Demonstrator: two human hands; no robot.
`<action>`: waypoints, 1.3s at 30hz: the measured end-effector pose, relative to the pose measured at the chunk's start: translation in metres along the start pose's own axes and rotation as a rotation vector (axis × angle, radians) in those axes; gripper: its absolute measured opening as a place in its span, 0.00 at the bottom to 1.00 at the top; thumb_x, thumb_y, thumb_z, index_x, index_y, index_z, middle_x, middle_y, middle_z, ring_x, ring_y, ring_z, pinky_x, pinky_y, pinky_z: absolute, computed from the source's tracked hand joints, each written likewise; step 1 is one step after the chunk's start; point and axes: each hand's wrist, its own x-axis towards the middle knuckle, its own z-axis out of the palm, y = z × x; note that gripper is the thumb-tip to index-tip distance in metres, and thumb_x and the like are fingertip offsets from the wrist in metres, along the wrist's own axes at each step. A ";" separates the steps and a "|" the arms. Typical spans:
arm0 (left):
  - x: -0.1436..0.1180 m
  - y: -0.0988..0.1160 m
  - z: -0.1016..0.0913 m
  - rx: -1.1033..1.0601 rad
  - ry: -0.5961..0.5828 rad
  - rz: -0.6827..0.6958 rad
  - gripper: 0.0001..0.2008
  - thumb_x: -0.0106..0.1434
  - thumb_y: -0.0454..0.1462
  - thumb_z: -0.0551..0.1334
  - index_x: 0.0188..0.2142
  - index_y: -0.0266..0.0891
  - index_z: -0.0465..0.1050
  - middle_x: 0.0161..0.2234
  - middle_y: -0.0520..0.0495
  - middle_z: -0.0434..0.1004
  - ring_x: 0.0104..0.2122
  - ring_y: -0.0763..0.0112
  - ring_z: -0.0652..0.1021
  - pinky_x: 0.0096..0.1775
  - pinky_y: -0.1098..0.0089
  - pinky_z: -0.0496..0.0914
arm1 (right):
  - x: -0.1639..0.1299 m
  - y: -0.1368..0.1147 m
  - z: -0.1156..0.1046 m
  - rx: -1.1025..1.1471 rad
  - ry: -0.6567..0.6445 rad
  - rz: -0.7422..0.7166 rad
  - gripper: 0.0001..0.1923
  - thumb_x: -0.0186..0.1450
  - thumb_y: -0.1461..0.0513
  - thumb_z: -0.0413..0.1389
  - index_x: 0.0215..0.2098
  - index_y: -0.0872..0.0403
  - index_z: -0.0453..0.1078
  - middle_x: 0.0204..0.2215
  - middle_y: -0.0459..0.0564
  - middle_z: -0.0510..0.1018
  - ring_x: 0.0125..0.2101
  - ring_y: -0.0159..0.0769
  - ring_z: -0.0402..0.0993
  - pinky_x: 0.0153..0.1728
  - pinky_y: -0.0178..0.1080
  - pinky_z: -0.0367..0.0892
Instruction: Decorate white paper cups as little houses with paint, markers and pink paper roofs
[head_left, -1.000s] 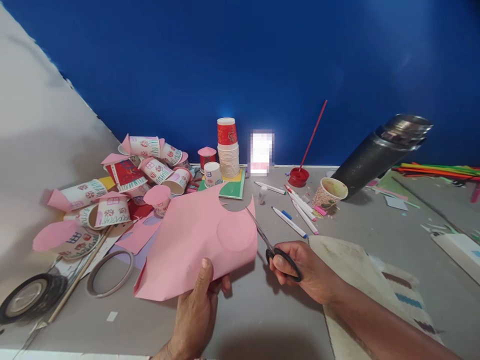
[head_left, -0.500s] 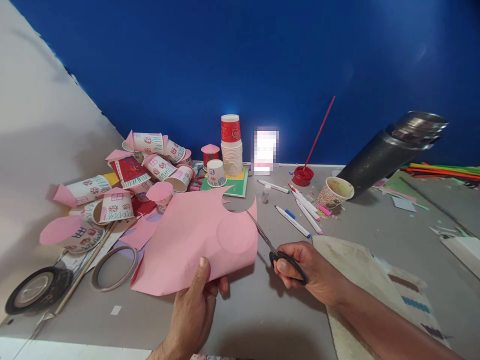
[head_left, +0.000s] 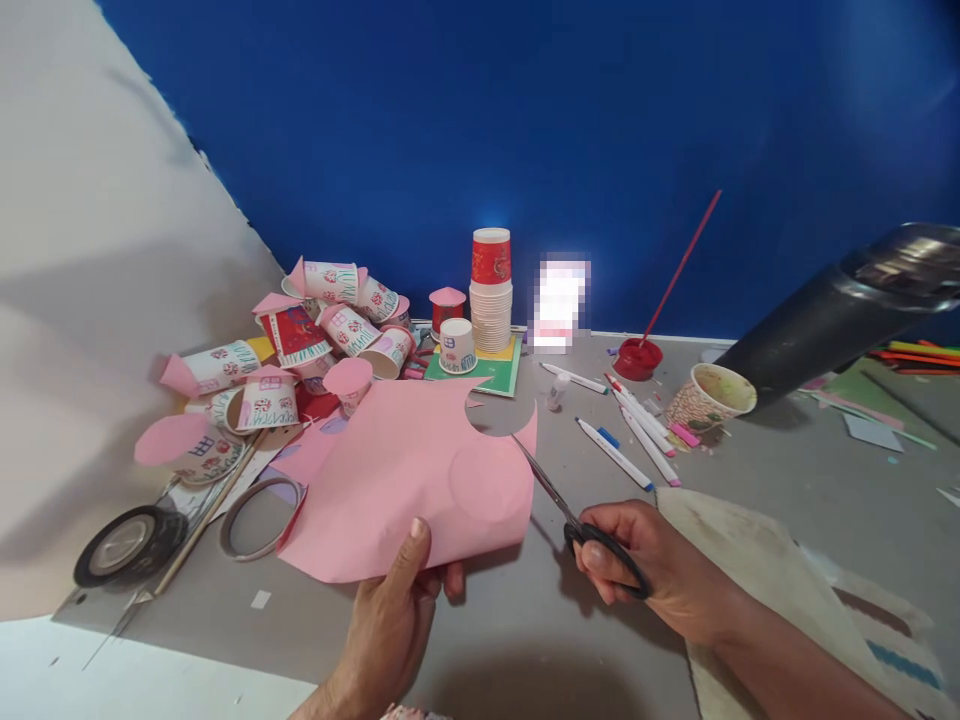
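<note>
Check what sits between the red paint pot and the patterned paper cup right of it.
Head view: white marker pens lie fanned on the grey table between the red paint pot and the patterned paper cup, with small pink scraps beside them.

Pink paper sheet (head_left: 397, 480) is showing plain; scissors (head_left: 592, 530) are showing black handles; stacked cups (head_left: 490, 300) are wearing a red top cup, possibly patterned; the wall (head_left: 525, 120) is glowing deep blue.
</note>
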 end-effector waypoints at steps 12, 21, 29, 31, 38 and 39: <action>0.001 -0.003 -0.014 -0.061 -0.076 0.031 0.25 0.59 0.56 0.69 0.26 0.36 0.74 0.17 0.48 0.72 0.22 0.67 0.71 0.29 0.66 0.68 | -0.003 -0.004 -0.004 -0.112 -0.040 0.067 0.35 0.50 0.31 0.65 0.23 0.53 0.67 0.16 0.44 0.70 0.20 0.28 0.57 0.26 0.36 0.49; -0.001 -0.003 -0.018 0.017 -0.011 0.051 0.25 0.62 0.56 0.67 0.26 0.35 0.77 0.17 0.45 0.73 0.23 0.63 0.72 0.30 0.64 0.70 | -0.004 -0.004 -0.007 -0.152 -0.066 0.083 0.36 0.50 0.30 0.64 0.25 0.53 0.68 0.15 0.44 0.70 0.20 0.29 0.56 0.26 0.37 0.49; -0.013 0.010 -0.011 0.186 -0.065 0.058 0.33 0.66 0.59 0.58 0.15 0.39 0.75 0.18 0.42 0.73 0.22 0.63 0.71 0.38 0.62 0.71 | -0.006 -0.003 -0.009 -0.159 -0.099 0.080 0.36 0.51 0.30 0.63 0.26 0.53 0.68 0.15 0.43 0.69 0.18 0.27 0.53 0.24 0.36 0.47; -0.013 0.009 -0.010 0.180 -0.088 0.078 0.32 0.67 0.58 0.57 0.16 0.39 0.75 0.18 0.41 0.74 0.23 0.61 0.73 0.38 0.62 0.71 | -0.006 -0.002 -0.010 -0.148 -0.108 0.075 0.36 0.52 0.30 0.63 0.26 0.53 0.68 0.15 0.44 0.69 0.18 0.27 0.53 0.24 0.36 0.47; -0.005 0.000 -0.017 0.072 -0.192 0.075 0.32 0.69 0.56 0.57 0.19 0.36 0.76 0.19 0.40 0.76 0.24 0.59 0.75 0.35 0.61 0.71 | -0.007 -0.002 -0.010 -0.134 -0.120 0.073 0.37 0.51 0.30 0.64 0.26 0.55 0.68 0.15 0.44 0.71 0.19 0.26 0.54 0.23 0.35 0.46; -0.004 -0.001 -0.018 0.062 -0.224 0.059 0.32 0.69 0.57 0.57 0.20 0.36 0.77 0.20 0.39 0.76 0.25 0.59 0.75 0.35 0.61 0.71 | -0.007 -0.003 -0.010 -0.132 -0.118 0.075 0.38 0.50 0.30 0.64 0.26 0.55 0.68 0.15 0.44 0.71 0.19 0.26 0.54 0.23 0.35 0.46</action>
